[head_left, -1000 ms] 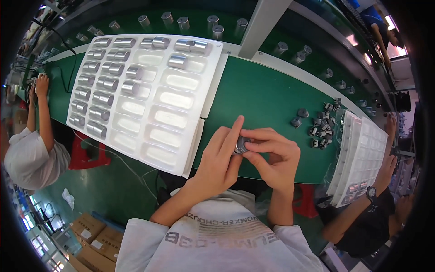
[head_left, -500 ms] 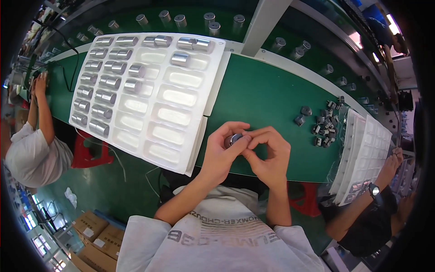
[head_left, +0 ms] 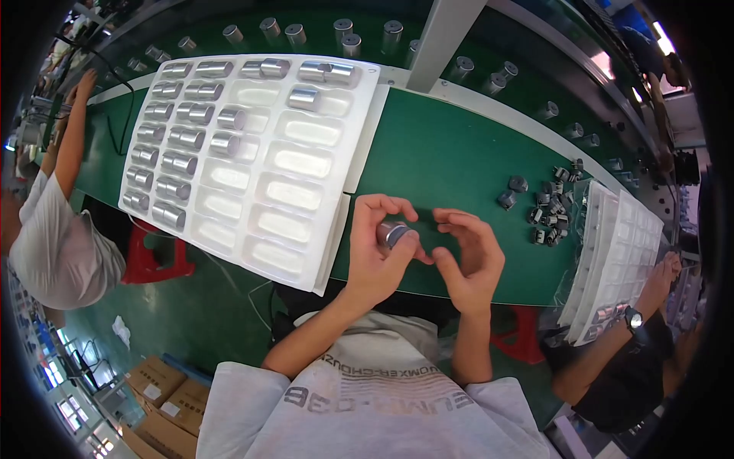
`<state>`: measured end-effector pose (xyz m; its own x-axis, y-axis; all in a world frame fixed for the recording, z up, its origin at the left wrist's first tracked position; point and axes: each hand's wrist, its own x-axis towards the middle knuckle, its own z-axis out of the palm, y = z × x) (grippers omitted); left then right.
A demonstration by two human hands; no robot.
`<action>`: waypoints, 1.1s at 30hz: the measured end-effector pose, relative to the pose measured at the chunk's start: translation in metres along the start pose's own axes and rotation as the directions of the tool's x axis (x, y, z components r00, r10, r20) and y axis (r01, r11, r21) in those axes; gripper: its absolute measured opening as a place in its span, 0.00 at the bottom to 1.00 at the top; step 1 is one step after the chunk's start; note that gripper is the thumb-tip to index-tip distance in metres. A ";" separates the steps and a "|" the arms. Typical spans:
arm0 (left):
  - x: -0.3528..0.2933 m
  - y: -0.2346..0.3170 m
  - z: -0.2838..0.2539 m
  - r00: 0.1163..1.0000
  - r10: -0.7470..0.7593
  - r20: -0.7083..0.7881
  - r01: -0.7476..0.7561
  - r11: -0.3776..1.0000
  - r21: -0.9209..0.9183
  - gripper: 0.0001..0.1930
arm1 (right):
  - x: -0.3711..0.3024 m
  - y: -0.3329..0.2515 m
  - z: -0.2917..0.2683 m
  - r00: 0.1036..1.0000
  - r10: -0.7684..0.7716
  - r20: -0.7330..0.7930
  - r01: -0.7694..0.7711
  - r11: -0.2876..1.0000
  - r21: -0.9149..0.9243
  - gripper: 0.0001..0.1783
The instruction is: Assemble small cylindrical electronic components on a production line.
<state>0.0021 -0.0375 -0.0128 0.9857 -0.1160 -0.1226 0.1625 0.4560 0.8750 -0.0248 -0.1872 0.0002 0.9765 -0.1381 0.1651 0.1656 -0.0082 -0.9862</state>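
Note:
My left hand (head_left: 376,249) is wrapped round a metal cylinder (head_left: 393,233), silver with a dark end, above the front of the green table. Just to its right, my right hand (head_left: 468,256) has its fingers curved and apart, with nothing visible in it. On the left lies a white moulded tray (head_left: 348,126), its pockets partly filled with silver cylinders (head_left: 178,164); the right-hand columns hold few. A loose pile of small dark-and-silver parts (head_left: 552,213) sits to the right of my hands.
More silver cylinders (head_left: 393,32) stand beyond the table's far rail, on a dark green surface. A grey post (head_left: 443,50) rises there. Another white tray stack (head_left: 612,260) lies at the right, near a co-worker's watch-wearing arm (head_left: 633,317). A second co-worker (head_left: 65,237) is at the left.
My right hand has come away from the cylinder and its fingers have spread. The cylinder stays in my left hand. Behind the rail, the standing cylinders have shifted slightly left.

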 end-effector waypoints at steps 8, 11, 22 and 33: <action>0.012 -0.018 -0.016 0.930 0.115 0.349 -0.213 0.943 0.255 0.18 | -0.016 0.013 -0.001 0.998 0.067 0.002 -0.067 0.994 0.084 0.19; 0.007 -0.009 -0.005 0.967 -0.077 0.241 0.016 0.969 0.246 0.19 | -0.012 0.007 0.003 0.999 -0.019 -0.030 0.018 0.999 -0.043 0.22; -0.029 0.040 -0.015 0.959 -0.026 0.282 -0.062 0.953 0.297 0.37 | 0.095 -0.013 -0.042 0.949 -0.301 -0.096 0.167 0.735 -0.657 0.16; -0.033 0.108 -0.069 0.916 0.332 0.228 -0.391 0.601 0.697 0.10 | 0.221 0.049 -0.116 0.912 -0.393 0.116 0.195 0.167 -0.966 0.11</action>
<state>-0.0096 0.0765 0.0533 0.9459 -0.1560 0.2845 -0.3195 -0.2955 0.9003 0.1835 -0.3332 -0.0130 0.8415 -0.0082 0.5402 0.0849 -0.9855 -0.1472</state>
